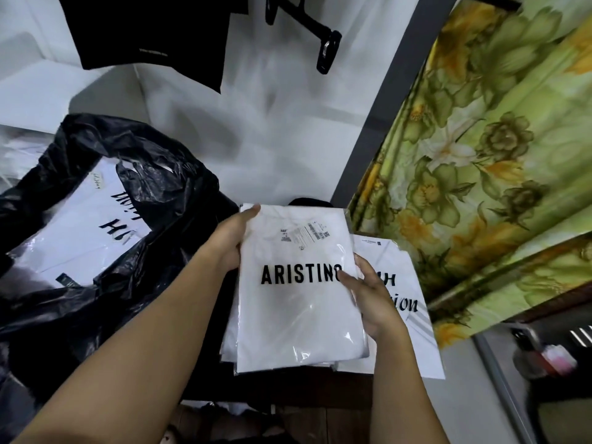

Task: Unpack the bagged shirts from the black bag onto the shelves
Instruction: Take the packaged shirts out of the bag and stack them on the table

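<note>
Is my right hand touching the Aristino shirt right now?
Touching. The head view shows the right hand gripping the right edge of the Aristino shirt, with its thumb lying over the printed front.

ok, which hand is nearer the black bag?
Left. The left hand grips the shirt pack at its left edge, beside the bag; the right hand holds its right edge, farther off.

A single head-worn wide-angle view looks forward and steeply down, close over the bagged shirt at centre frame (arms enter from the bottom edge), with the black bag at left.
</note>
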